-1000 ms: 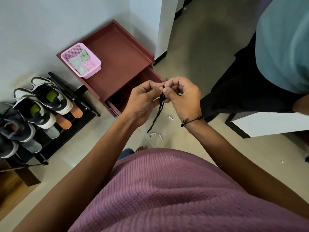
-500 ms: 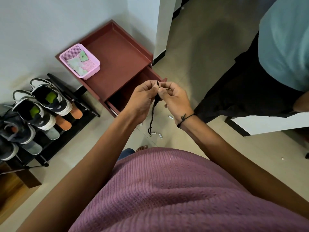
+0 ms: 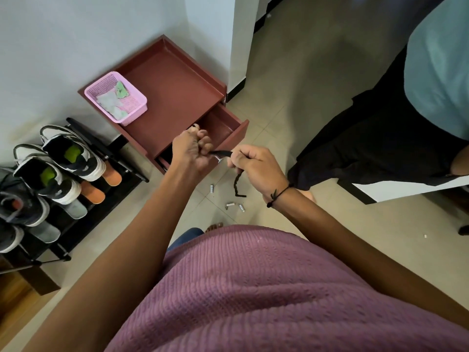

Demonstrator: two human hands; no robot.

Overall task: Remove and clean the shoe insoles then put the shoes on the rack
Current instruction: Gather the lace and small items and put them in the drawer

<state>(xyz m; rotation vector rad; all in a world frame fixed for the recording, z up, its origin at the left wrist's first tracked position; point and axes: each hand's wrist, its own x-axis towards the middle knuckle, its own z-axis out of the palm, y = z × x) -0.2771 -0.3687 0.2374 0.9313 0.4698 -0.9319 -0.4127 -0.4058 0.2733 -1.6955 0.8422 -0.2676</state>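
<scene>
Overhead, left hand (image 3: 191, 151) and right hand (image 3: 251, 163) pinching black cord (image 3: 238, 184), no legible writing, possibly beaded.

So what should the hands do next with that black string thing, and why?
Probably put the black cord into the open drawer. Both the left hand and right hand grip it, and the shoes already sit on the rack.
</scene>
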